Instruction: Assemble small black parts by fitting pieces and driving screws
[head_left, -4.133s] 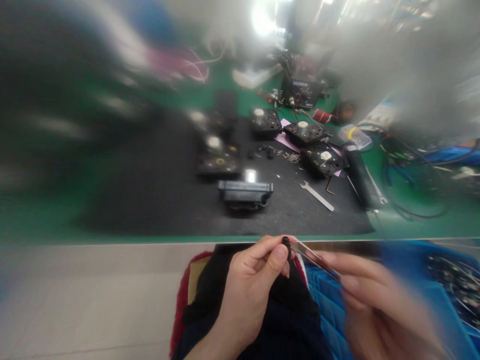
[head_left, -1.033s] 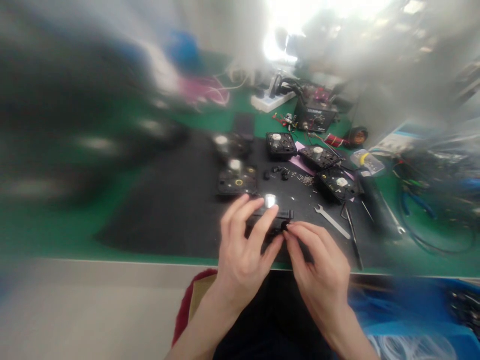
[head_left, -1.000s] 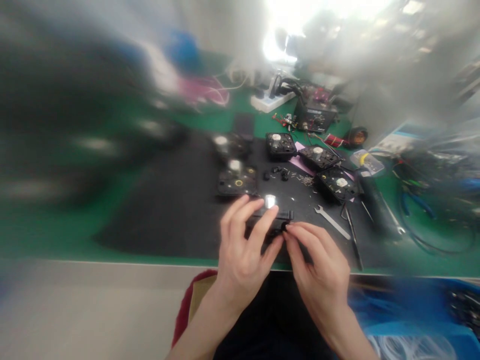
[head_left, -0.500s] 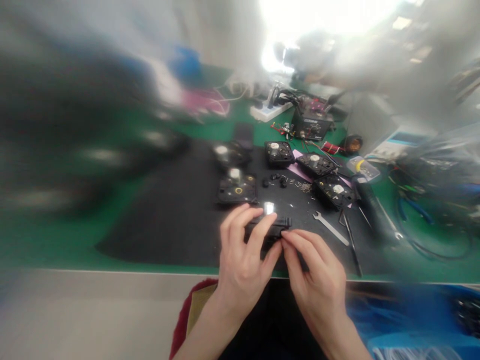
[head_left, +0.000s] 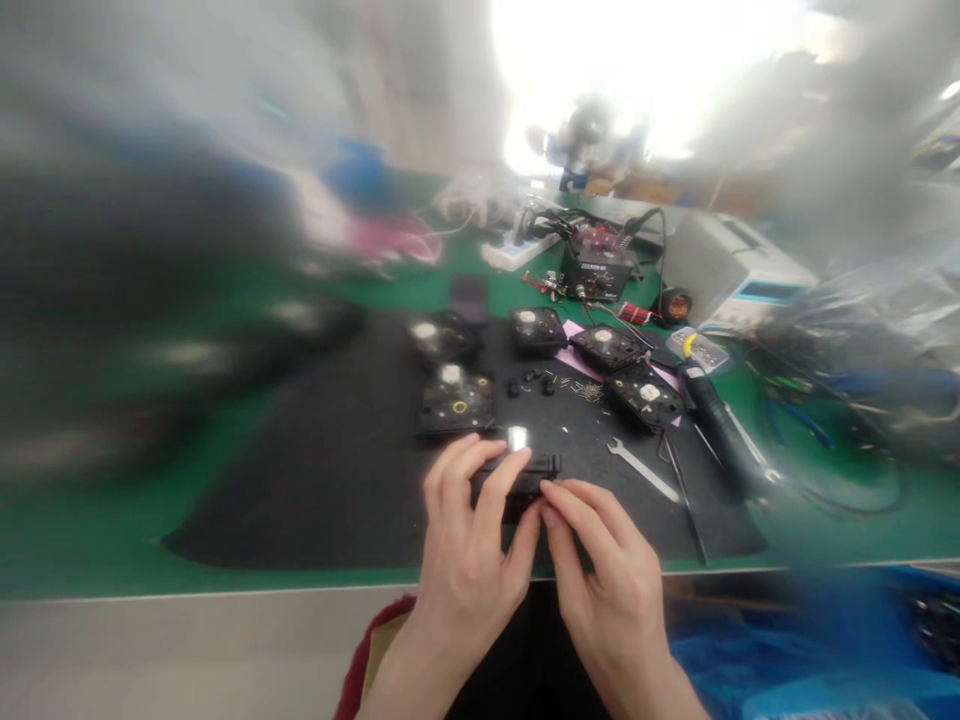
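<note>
Left hand (head_left: 469, 570) clamps the black housing (head_left: 544, 465) on the mat (head_left: 322, 480), right hand (head_left: 545, 500) with fingertips together at its corner, and it's probably stiff, lightish, best gripped by its side walls!

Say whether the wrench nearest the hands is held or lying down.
Lying down: the wrench is on the black mat; left hand and right hand are at a black box.

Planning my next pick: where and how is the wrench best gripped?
I'd pinch the open-ended wrench mid-handle by its long edges, from above and the near side: it lies flat on the black mat, and a slim dark tool lies close to its plain end.
</note>
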